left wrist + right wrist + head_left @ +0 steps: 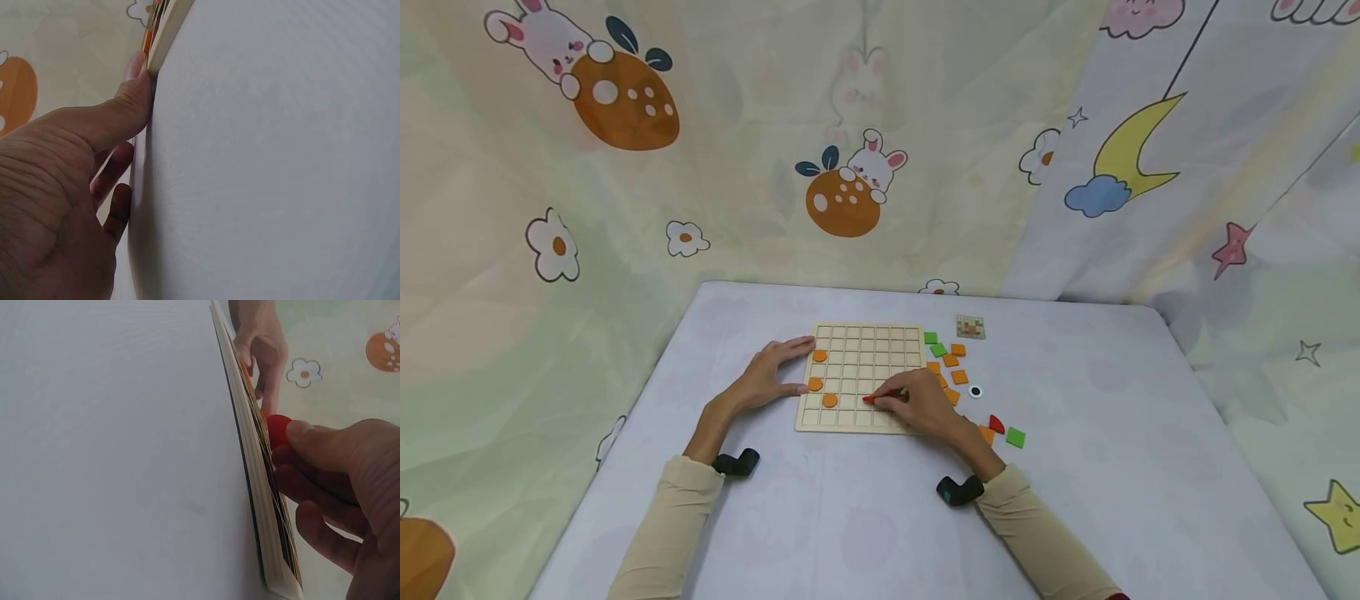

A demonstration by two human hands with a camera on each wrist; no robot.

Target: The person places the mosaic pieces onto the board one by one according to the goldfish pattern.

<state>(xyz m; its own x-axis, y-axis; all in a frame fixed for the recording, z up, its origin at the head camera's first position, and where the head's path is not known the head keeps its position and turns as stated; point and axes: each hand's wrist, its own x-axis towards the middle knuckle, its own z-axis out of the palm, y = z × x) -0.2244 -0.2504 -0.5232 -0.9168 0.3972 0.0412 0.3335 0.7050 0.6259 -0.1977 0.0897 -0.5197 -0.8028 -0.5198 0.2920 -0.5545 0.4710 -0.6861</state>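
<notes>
A pale wooden grid board (857,423) lies on the table, with orange discs (830,401) in cells toward its left side. My left hand (763,379) rests at the board's left edge, thumb and fingers spread apart and touching it; in the left wrist view the thumb (122,112) meets the board's rim. Over the lower middle of the grid, my right hand (921,404) pinches a small flat red piece with a rounded edge (279,430) between thumb and fingertips. The red piece stands tilted close over the board, its far part hidden by the fingers.
Right of the board lie orange squares (959,377), green squares (1016,437), a red quarter-round piece (996,424) and a white disc with a black centre (975,392). A small patterned card (970,327) lies at the back right. Printed cloth hangs behind the table (865,533).
</notes>
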